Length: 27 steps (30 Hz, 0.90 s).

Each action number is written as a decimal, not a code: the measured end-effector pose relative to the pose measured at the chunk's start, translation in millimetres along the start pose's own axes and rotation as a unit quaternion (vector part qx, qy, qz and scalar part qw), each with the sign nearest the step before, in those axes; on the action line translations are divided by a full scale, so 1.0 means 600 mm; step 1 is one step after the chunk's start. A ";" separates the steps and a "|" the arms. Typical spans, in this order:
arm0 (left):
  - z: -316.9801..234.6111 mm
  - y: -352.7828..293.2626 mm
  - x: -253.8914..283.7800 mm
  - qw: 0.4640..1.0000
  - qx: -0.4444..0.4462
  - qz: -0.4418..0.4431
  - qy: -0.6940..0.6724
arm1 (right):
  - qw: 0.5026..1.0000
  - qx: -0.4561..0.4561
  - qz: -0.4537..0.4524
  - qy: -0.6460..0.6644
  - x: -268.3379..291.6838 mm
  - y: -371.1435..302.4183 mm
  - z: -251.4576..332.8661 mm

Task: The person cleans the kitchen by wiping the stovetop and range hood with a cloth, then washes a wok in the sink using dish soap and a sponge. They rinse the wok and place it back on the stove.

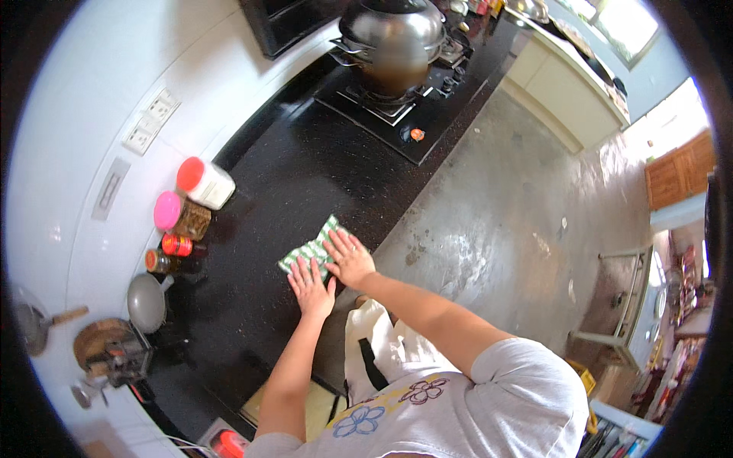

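A green-and-white striped cloth (311, 249) lies on the black speckled countertop (263, 195), close to its front edge. My left hand (313, 290) rests flat on the cloth's near side with the fingers stretched out. Beside it, my right hand (351, 259) lies flat across the cloth's right part, its fingers also extended. Both palms face down, and neither hand grips the cloth. Parts of the cloth are hidden under the fingers.
Along the wall stand a red-lidded jar (206, 183), a pink-lidded jar (183, 215), smaller jars (162, 262) and a grey pan (147, 303). A large steel pot (393, 46) sits on the gas stove (382, 107) ahead. Concrete floor (489, 221) lies right of the counter.
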State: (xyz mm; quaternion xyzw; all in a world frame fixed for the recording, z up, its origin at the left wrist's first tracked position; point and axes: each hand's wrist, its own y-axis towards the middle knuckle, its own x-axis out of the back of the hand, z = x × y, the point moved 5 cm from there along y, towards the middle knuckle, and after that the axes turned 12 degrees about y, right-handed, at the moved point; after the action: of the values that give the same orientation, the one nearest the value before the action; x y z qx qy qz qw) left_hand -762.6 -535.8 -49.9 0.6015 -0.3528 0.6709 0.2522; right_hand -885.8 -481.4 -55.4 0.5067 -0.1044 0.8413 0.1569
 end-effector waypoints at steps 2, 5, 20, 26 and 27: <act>-0.023 0.063 0.006 1.000 -0.027 0.001 0.011 | 1.000 -0.015 -0.016 -0.010 0.025 0.037 -0.050; -0.085 0.158 0.034 0.997 -0.077 -0.028 0.013 | 0.996 -0.070 -0.048 0.007 0.072 0.073 -0.142; -0.541 0.460 0.207 0.949 -0.211 -0.143 -0.188 | 0.956 -0.016 -0.230 0.182 0.415 0.039 -0.587; -0.707 0.673 0.346 0.954 -0.140 -0.221 -0.145 | 0.932 0.056 -0.316 0.168 0.643 0.199 -0.756; -0.720 0.707 0.356 0.953 -0.125 -0.244 -0.132 | 0.932 0.082 -0.314 0.164 0.661 0.233 -0.781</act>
State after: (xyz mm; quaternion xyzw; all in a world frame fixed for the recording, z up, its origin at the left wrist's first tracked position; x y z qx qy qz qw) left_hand -1389.8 -483.5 76.6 0.7161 -0.3061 0.4545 0.4324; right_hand -1494.9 -391.7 75.4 0.3795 0.1561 0.8262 0.3860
